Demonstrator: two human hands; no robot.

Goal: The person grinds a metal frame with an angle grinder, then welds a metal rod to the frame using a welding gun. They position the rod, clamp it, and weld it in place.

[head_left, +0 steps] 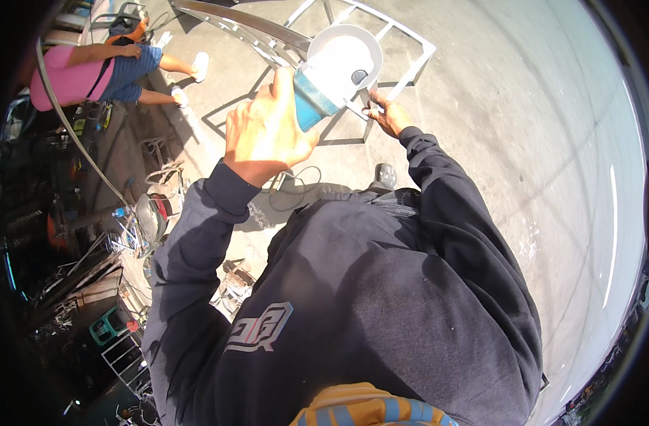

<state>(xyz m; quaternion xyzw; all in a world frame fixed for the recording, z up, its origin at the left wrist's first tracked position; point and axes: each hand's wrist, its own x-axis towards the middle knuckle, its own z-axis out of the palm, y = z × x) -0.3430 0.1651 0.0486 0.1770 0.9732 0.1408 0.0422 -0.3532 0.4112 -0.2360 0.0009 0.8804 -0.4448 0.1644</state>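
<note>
My left hand (264,131) is wrapped round a teal container (311,99), which is tilted to the right. Its upper end meets a round, white-walled cup (374,51). Bright white fills much of that area, so where container and cup part is hard to make out. A small dark disc (359,76) shows inside the cup, low on its right side. Just below the cup, my right hand (388,115) has its fingers closed by a thin pale part; whether this joins the cup I cannot tell.
Beyond my hands stands a pale metal frame (412,71) on the concrete floor (495,135). A curved dark bar (250,25) crosses at the top. On the left are a person in a pink shirt (58,74), a cable (76,135), a green plastic piece (107,326) and scattered metal scraps.
</note>
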